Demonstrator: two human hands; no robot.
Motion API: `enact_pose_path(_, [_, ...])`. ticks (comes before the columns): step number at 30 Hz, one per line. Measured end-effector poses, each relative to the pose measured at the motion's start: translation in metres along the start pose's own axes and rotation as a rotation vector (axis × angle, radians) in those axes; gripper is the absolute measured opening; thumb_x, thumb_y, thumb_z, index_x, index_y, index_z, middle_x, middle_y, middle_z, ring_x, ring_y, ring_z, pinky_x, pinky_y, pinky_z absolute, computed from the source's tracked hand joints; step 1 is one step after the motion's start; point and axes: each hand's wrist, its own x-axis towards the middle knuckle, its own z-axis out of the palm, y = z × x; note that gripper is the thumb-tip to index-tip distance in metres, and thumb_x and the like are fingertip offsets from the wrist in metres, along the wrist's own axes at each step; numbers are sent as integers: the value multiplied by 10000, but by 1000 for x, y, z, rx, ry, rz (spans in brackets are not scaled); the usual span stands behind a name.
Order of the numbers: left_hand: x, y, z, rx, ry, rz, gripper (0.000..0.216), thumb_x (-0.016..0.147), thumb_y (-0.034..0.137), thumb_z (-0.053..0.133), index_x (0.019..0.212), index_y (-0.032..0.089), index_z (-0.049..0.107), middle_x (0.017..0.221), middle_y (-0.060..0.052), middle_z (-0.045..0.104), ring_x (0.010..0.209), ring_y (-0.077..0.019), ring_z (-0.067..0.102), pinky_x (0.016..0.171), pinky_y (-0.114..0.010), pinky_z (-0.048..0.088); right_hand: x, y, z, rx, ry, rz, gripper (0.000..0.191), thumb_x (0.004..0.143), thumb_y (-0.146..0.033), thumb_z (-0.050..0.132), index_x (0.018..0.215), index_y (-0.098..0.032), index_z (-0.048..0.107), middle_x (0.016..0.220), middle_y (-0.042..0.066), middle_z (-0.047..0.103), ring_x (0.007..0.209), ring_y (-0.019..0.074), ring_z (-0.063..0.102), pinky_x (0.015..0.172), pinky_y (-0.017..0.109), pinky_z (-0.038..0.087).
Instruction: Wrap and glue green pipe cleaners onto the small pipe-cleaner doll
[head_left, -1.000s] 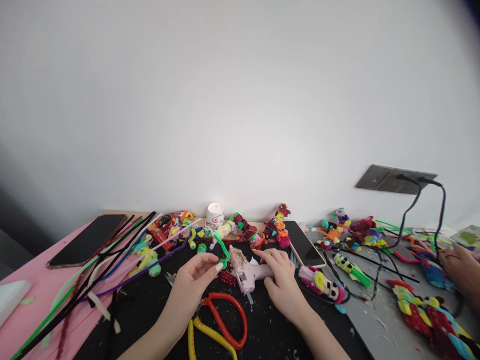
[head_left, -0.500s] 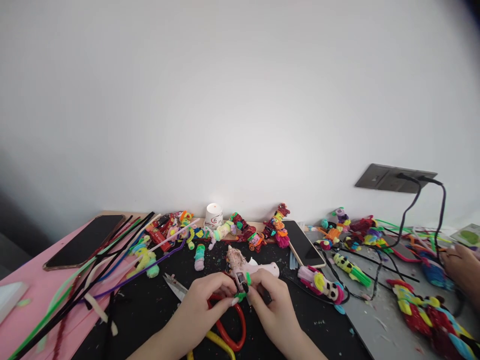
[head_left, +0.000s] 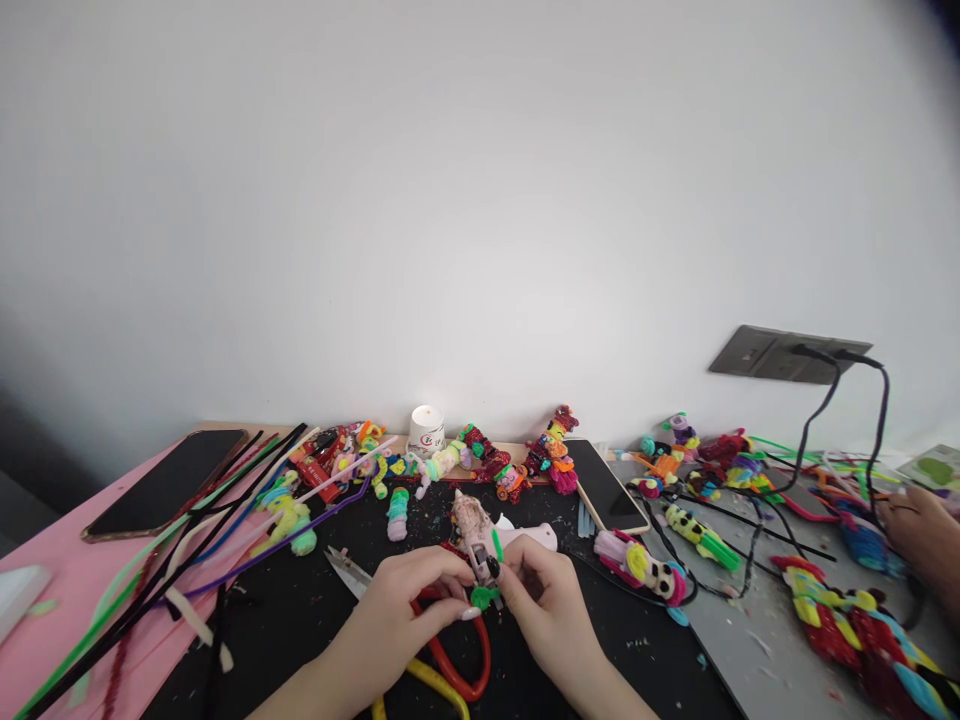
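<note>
Between my two hands is a small green pipe cleaner piece (head_left: 485,598) with a black part and a green end sticking up. My right hand (head_left: 546,598) pinches it from the right with thumb and index finger. My left hand (head_left: 420,605) is curled, its fingertips at the piece's left edge. Just behind lies a hot glue gun (head_left: 540,538), its pinkish front part stained with glue. Scissors with red and yellow handles (head_left: 480,660) lie under my hands, partly covered by them. A mint and lilac pipe cleaner roll (head_left: 397,514) stands behind my left hand.
Loose pipe cleaners (head_left: 157,560) and a phone (head_left: 165,485) lie on the left. Along the wall are pipe cleaner figures (head_left: 559,450), a paper cup (head_left: 427,430) and another phone (head_left: 609,487). On the right, another person's hand (head_left: 919,525) is near cables and more figures (head_left: 832,610).
My left fingers have shifted slightly left, so more of the green piece shows. My right hand keeps its pinch. The other person's hand has barely moved.
</note>
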Motion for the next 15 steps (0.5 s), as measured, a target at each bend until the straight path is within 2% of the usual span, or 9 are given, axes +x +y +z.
enact_pose_path(3, [0,1,-2,36,56,22,95,763,211,640,813,243,714,772,-29,693,716,-189,629,689,-243,465,0,0,-1,-1,-5,4,250,832,-256,503,602,-184,437,537,-54,365,502,93,319,474,215,248])
enact_pose_path(8, [5,-5,-11,101,409,-7,108,768,250,625,830,259,712,818,-46,683,740,-217,597,723,-281,455,2,2,-5,6,153,56,249,844,-294,484,623,-187,444,557,-46,372,502,99,328,464,216,259])
enact_pose_path(10, [7,-10,-13,104,410,-18,155,735,265,658,876,270,722,915,-56,681,819,-242,589,794,-311,446,4,5,-7,22,198,78,254,852,-324,484,639,-190,453,565,-45,372,507,104,336,467,217,271])
enact_pose_path(12, [8,-15,-14,136,328,3,201,706,252,685,901,282,728,1019,-62,671,958,-272,561,903,-343,403,4,7,-7,38,208,85,257,856,-346,487,652,-192,460,572,-43,378,511,109,344,472,220,280])
enact_pose_path(15, [8,-21,-12,199,193,21,196,697,205,679,870,285,722,991,-57,674,996,-282,533,930,-362,375,4,8,-7,44,196,78,257,854,-343,486,647,-195,456,573,-43,369,512,111,339,472,223,272])
